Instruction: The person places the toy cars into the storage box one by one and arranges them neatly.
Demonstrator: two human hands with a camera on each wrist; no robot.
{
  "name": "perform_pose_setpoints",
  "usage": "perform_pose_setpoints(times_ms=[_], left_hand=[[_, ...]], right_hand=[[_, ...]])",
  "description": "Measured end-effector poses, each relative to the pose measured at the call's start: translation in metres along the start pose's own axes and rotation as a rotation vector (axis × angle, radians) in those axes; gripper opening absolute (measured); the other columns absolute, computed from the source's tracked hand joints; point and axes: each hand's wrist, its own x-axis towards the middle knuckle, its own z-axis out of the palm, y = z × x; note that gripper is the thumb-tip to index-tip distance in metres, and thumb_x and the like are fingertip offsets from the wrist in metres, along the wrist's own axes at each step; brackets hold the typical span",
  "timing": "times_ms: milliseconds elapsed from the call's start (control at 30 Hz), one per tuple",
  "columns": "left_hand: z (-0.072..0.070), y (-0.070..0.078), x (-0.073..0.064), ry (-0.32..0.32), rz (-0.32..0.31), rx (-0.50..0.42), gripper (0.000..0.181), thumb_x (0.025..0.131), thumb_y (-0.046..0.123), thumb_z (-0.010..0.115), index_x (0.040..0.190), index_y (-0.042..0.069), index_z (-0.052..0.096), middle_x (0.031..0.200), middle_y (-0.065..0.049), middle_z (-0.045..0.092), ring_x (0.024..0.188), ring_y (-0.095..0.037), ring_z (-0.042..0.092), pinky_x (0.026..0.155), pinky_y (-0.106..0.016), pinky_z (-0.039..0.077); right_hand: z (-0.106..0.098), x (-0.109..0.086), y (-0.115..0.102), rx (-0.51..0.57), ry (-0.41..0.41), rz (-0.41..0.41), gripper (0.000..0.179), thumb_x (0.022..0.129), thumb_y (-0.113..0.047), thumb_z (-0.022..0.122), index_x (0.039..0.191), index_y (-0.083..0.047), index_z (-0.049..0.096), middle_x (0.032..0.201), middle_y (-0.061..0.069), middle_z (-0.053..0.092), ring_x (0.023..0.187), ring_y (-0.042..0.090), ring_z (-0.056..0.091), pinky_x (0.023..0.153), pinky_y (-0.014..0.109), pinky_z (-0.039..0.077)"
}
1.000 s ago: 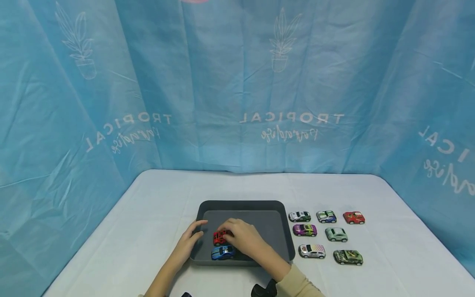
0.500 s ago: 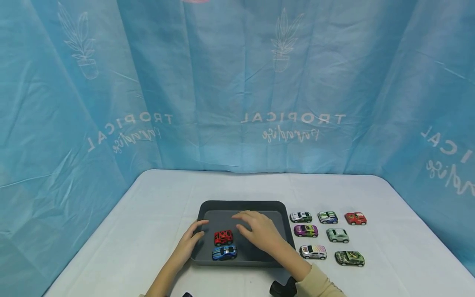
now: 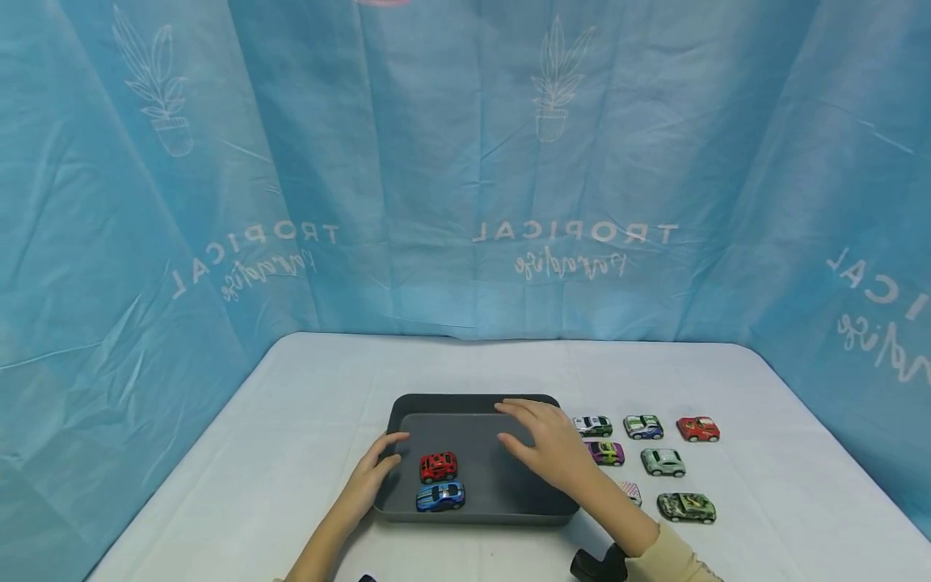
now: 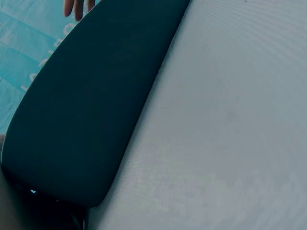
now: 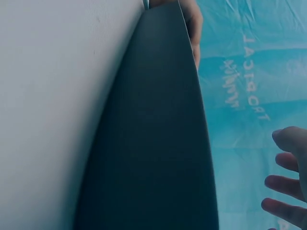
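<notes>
A dark grey tray (image 3: 473,428) lies on the white-covered table, with two toy cars in its near left part. The red toy car (image 3: 439,467) with black markings is just behind the blue toy car (image 3: 440,497). My left hand (image 3: 366,478) rests at the tray's left rim, its relaxed fingers and thumb reaching over the edge. Over the right side of the tray hovers my right hand (image 3: 549,446), fingers spread and holding nothing. The right wrist view has its fingers (image 5: 283,186) apart beyond the tray wall (image 5: 148,120).
Several toy cars stand right of the tray, among them a red one (image 3: 698,428), a pale green one (image 3: 663,461) and a camouflage one (image 3: 687,507). My right forearm partly covers a white patterned car (image 3: 631,491). Blue curtains (image 3: 465,178) hang behind the table.
My right hand has let go of the red toy car in the tray and moved rightward to the tray's right side. The left hand has stayed at the left rim.
</notes>
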Motion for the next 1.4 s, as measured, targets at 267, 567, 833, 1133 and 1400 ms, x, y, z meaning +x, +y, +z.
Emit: perform_pose_setpoints(times_ms=[267,567,833,1133,1400], left_hand=[[0.0,0.0,0.001,-0.003,0.0,-0.003,0.038,0.092,0.013,0.043,0.129,0.011,0.047,0.147,-0.016,0.028,0.139,-0.04,0.01,0.108,-0.063,0.007],[0.0,0.0,0.001,0.002,-0.003,0.008,0.038,0.091,0.013,0.043,0.129,0.011,0.047,0.147,-0.016,0.029,0.139,-0.04,0.012,0.108,-0.063,0.009],[0.0,0.001,0.0,0.003,-0.005,0.015,0.038,0.091,0.014,0.043,0.129,0.012,0.047,0.147,-0.015,0.03,0.139,-0.04,0.012,0.108,-0.063,0.01],[0.0,0.001,-0.001,0.0,-0.01,0.006,0.038,0.091,0.013,0.043,0.129,0.011,0.047,0.148,-0.016,0.028,0.139,-0.041,0.01,0.108,-0.063,0.008],[0.001,0.001,-0.001,0.002,-0.009,0.008,0.038,0.091,0.013,0.043,0.129,0.012,0.047,0.148,-0.017,0.026,0.139,-0.041,0.01,0.108,-0.063,0.007]], right_hand=[[-0.017,-0.012,0.018,-0.033,0.017,0.055,0.048,0.078,-0.034,0.068,0.122,-0.018,0.057,0.122,0.003,0.06,0.11,0.026,0.057,0.092,0.051,0.043],[-0.034,-0.028,0.04,-0.059,0.065,0.103,0.046,0.077,-0.028,0.07,0.12,-0.016,0.058,0.12,0.007,0.06,0.107,0.03,0.058,0.089,0.056,0.042],[-0.05,-0.04,0.068,-0.058,0.134,0.133,0.042,0.076,-0.017,0.07,0.117,-0.012,0.059,0.118,0.01,0.061,0.104,0.033,0.059,0.087,0.057,0.042],[-0.067,-0.053,0.101,-0.132,0.126,0.217,0.046,0.075,-0.013,0.07,0.119,-0.007,0.057,0.12,0.018,0.058,0.107,0.039,0.054,0.088,0.06,0.038],[-0.077,-0.066,0.137,-0.198,0.104,0.285,0.041,0.078,-0.011,0.067,0.118,-0.005,0.057,0.12,0.022,0.057,0.092,0.04,0.059,0.082,0.06,0.04]])
